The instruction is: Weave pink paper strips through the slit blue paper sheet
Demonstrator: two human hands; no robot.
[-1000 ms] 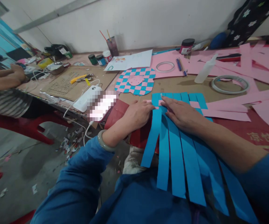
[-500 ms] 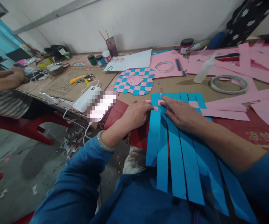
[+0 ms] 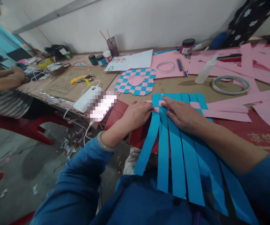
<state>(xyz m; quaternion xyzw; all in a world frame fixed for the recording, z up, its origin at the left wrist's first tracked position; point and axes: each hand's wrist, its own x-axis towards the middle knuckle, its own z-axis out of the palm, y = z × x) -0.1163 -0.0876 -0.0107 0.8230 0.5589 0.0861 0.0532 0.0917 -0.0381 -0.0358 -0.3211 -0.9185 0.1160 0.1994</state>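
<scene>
Long blue paper strips [image 3: 175, 156], slit apart at the near end and joined at the far edge, hang over the table edge toward my lap. Pink paper strips [image 3: 228, 115] are woven across them near the top. My left hand [image 3: 138, 114] is at the weave's left side, its fingers bent together around the end of a pink strip; part of the grip is hidden. Stretched out flat, my right hand [image 3: 183, 114] presses on the woven part, covering some of it. Beyond lies a finished-looking blue and pink checkered cutout [image 3: 135, 82] with a pink round piece on it.
A glue bottle [image 3: 206, 70] and a tape roll [image 3: 230, 85] stand at the right among pink paper scraps. Left are a phone [image 3: 103, 107], a white power bank [image 3: 88, 98] with cables and yellow-handled pliers [image 3: 82, 78]. Another person's arm [image 3: 7, 79] rests at the far left.
The leftmost blue strip has swung outward to the left at its lower end and lies lower at its top. Both hands stay nearly in place.
</scene>
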